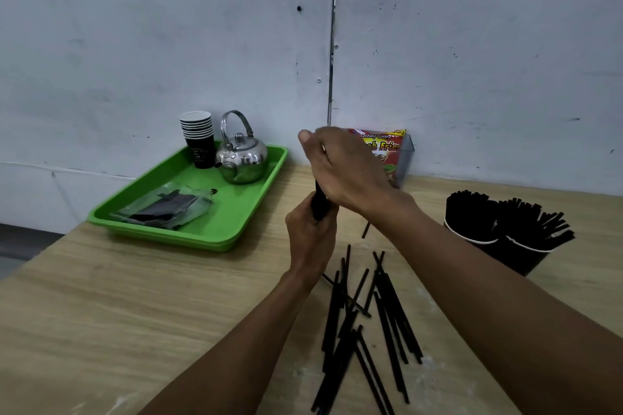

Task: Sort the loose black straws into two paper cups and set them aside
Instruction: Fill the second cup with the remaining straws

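Observation:
My left hand (312, 239) grips the lower part of an upright bundle of black straws (320, 204) above the wooden table (135, 313). My right hand (344, 167) is wrapped over the top of the same bundle and hides most of it. Several loose black straws (367, 320) lie scattered on the table below my forearms. At the right stand two black paper cups, one (472, 229) beside the other (526, 246), both packed with upright black straws.
A green tray (236, 229) at the back left carries a stack of paper cups (199, 140), a metal kettle (241, 155) and a clear bag of dark items (165, 205). A snack packet (384, 145) leans against the wall behind my hands.

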Action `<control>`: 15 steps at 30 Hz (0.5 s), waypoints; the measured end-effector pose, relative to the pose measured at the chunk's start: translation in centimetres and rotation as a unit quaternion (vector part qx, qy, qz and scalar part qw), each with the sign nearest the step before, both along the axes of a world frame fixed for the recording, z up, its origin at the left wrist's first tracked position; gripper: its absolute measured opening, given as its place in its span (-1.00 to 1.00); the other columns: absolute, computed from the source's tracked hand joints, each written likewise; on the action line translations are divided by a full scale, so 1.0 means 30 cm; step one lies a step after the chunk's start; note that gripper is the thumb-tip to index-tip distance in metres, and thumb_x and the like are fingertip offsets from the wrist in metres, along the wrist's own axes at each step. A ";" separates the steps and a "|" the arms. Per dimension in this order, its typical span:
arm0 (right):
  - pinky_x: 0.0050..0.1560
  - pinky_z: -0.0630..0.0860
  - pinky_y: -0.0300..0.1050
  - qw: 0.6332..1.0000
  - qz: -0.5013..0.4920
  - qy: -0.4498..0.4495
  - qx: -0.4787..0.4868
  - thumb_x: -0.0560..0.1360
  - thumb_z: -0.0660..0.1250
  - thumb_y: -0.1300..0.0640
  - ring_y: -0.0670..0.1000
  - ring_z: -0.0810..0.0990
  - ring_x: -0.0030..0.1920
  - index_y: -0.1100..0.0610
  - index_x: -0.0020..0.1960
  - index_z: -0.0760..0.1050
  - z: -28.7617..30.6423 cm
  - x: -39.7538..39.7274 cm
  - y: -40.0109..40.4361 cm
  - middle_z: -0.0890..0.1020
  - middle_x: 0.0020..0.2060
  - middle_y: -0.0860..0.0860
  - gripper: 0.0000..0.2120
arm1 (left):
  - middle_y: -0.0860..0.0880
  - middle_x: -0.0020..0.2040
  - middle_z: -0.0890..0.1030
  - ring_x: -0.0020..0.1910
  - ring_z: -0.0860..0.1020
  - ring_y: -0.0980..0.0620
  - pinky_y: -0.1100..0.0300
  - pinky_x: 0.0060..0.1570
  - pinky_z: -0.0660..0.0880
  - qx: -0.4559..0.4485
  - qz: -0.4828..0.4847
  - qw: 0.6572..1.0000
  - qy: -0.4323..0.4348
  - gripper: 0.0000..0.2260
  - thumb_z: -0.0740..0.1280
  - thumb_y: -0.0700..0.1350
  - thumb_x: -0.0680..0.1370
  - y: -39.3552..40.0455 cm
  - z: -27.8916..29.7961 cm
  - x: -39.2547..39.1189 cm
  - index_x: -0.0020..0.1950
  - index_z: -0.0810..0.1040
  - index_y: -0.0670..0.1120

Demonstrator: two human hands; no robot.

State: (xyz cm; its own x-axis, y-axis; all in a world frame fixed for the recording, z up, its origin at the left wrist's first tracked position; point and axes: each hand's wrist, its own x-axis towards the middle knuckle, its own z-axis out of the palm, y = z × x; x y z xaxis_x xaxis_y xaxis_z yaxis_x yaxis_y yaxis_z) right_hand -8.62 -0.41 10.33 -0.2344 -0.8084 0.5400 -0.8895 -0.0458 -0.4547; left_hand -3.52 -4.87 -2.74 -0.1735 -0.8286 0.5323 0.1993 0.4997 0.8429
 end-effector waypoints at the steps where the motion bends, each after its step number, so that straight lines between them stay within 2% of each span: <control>1: -0.15 0.41 -0.01 1.000 -0.008 0.017 0.019 0.65 -0.01 -0.18 0.09 0.54 -0.13 0.11 -0.23 0.48 -0.004 0.006 -0.002 0.54 -0.27 0.00 -0.49 | 0.07 -0.49 0.33 -0.44 0.23 0.10 0.17 -0.43 0.19 0.000 -0.001 1.000 0.002 -0.69 0.38 -0.22 0.49 0.002 0.000 0.002 -0.41 0.36 -0.06; 3: -0.07 0.50 0.07 0.997 -0.016 0.029 0.074 0.62 -0.08 -0.26 0.13 0.56 -0.11 0.09 -0.23 0.53 -0.015 0.008 -0.016 0.57 -0.26 0.04 -0.40 | 0.12 -0.51 0.37 -0.45 0.25 0.15 0.22 -0.44 0.22 -0.003 -0.004 1.000 0.012 -0.73 0.35 -0.13 0.45 0.008 0.009 0.009 -0.41 0.37 0.05; 6: -0.09 0.49 0.04 0.992 -0.023 -0.016 0.124 0.62 -0.07 -0.28 0.14 0.52 -0.23 0.07 -0.39 0.33 -0.040 -0.003 -0.044 0.45 -0.39 0.04 -0.41 | 0.13 -0.50 0.41 -0.45 0.29 0.15 0.20 -0.44 0.25 0.001 -0.011 1.000 0.012 -0.74 0.34 -0.11 0.45 0.008 0.015 0.018 -0.40 0.40 0.10; 8: -0.06 0.49 0.02 0.989 -0.018 -0.045 0.138 0.62 -0.05 -0.26 0.13 0.55 -0.20 0.12 -0.34 0.40 -0.058 -0.009 -0.064 0.56 -0.30 0.07 -0.40 | 0.02 -0.50 0.40 -0.48 0.31 -0.03 0.05 -0.47 0.27 0.022 -0.013 1.000 0.005 -0.73 0.35 -0.13 0.47 -0.001 0.008 0.024 -0.40 0.40 0.04; 10: -0.01 0.51 0.04 0.985 -0.008 -0.075 0.154 0.62 -0.02 -0.27 0.11 0.60 -0.13 0.16 -0.24 0.51 -0.068 -0.014 -0.072 0.64 -0.18 0.09 -0.39 | -0.20 -0.50 0.41 -0.51 0.35 -0.23 -0.06 -0.50 0.33 0.030 -0.013 0.999 -0.003 -0.73 0.35 -0.13 0.49 -0.006 -0.004 0.024 -0.38 0.41 -0.10; 12: -0.07 0.46 0.00 0.984 0.015 -0.101 0.143 0.59 0.04 -0.31 0.02 0.56 -0.20 0.08 -0.27 0.50 -0.064 -0.012 -0.067 0.60 -0.27 0.01 -0.44 | -0.28 -0.49 0.44 -0.54 0.39 -0.24 0.00 -0.52 0.33 0.045 -0.018 0.999 -0.001 -0.71 0.35 -0.14 0.54 -0.009 -0.017 0.021 -0.33 0.42 -0.23; 13: -0.02 0.46 0.01 0.985 0.022 -0.110 0.128 0.56 0.06 -0.35 0.01 0.57 -0.13 0.05 -0.18 0.55 -0.057 -0.010 -0.064 0.62 -0.20 0.01 -0.46 | -0.28 -0.50 0.44 -0.56 0.40 -0.17 0.08 -0.54 0.32 0.057 -0.021 0.998 0.003 -0.70 0.35 -0.15 0.56 -0.011 -0.021 0.019 -0.31 0.42 -0.27; 14: 0.09 0.47 0.05 0.987 0.022 -0.115 0.109 0.52 0.07 -0.40 0.03 0.59 0.03 0.05 0.04 0.59 -0.048 -0.007 -0.060 0.65 -0.01 0.04 -0.42 | -0.25 -0.51 0.44 -0.58 0.41 -0.09 0.14 -0.52 0.32 0.067 -0.020 0.997 0.007 -0.69 0.35 -0.15 0.57 -0.013 -0.022 0.018 -0.30 0.42 -0.28; 15: 0.21 0.45 0.09 0.990 0.018 -0.112 0.085 0.50 0.06 -0.42 0.05 0.55 0.20 0.06 0.25 0.54 -0.037 -0.002 -0.057 0.60 0.19 0.07 -0.34 | -0.22 -0.52 0.44 -0.58 0.42 -0.03 0.19 -0.51 0.33 0.074 -0.018 0.997 0.011 -0.68 0.35 -0.14 0.58 -0.017 -0.023 0.017 -0.29 0.42 -0.28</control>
State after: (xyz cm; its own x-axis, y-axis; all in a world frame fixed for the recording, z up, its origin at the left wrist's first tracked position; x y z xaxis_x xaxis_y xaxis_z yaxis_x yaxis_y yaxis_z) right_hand -8.69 -2.12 9.21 -0.3022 -0.8933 0.3328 -0.7653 0.0192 -0.6434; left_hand -3.00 -5.39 -3.43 -0.1941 -0.8916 0.4091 0.2333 0.3631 0.9021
